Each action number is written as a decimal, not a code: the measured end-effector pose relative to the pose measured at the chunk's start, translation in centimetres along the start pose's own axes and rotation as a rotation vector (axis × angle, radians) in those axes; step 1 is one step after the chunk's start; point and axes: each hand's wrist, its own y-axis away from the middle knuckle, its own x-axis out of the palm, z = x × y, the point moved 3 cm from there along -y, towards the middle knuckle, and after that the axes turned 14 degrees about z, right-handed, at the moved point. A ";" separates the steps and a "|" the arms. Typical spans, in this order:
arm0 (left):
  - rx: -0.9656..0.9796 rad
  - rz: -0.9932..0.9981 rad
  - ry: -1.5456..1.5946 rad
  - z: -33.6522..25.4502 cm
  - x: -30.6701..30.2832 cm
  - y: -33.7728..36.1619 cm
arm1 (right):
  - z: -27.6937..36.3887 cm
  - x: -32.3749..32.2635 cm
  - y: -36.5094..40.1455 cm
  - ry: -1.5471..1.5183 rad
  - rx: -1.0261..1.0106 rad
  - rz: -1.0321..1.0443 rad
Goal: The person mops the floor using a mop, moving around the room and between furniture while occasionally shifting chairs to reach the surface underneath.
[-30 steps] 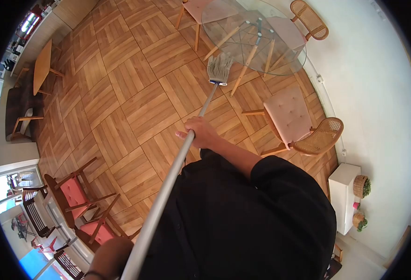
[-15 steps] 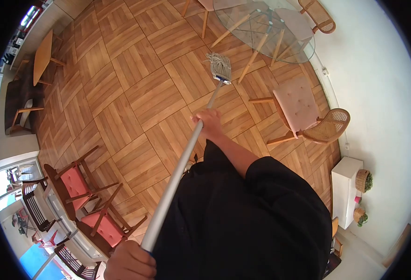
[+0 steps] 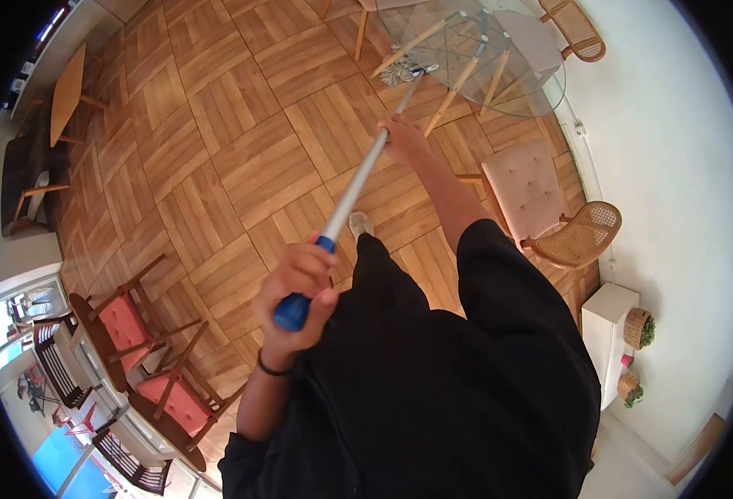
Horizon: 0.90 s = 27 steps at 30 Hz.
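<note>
Wood-patterned flooring [image 3: 242, 141] extends across the room to a white wall [image 3: 674, 150] on the right. Head view: the mop pole [image 3: 354, 187] runs diagonally from lower left to upper right. The left hand [image 3: 300, 283] is closed around the blue handle end [image 3: 292, 313], nearest the body. The right hand [image 3: 404, 140] is clasped around the pole farther along. The mop head [image 3: 397, 73] is at the floor by the near-left edge of the glass table [image 3: 541, 101], just beside a wooden leg [image 3: 420, 47]; contact with the leg cannot be determined. A pink upholstered chair [image 3: 524, 187] stands right of the right forearm.
</note>
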 end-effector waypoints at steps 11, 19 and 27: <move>0.350 -0.080 -0.277 -25.1 -15.4 26.2 | 27.2 14.8 16.9 -0.293 -0.418 0.070; 0.560 0.049 -0.090 -37.4 -8.1 28.7 | 43.2 25.2 36.1 -0.317 -0.882 0.695; 0.481 0.006 -0.128 -34.6 2.5 32.4 | 36.9 27.8 41.4 -0.235 -0.818 0.670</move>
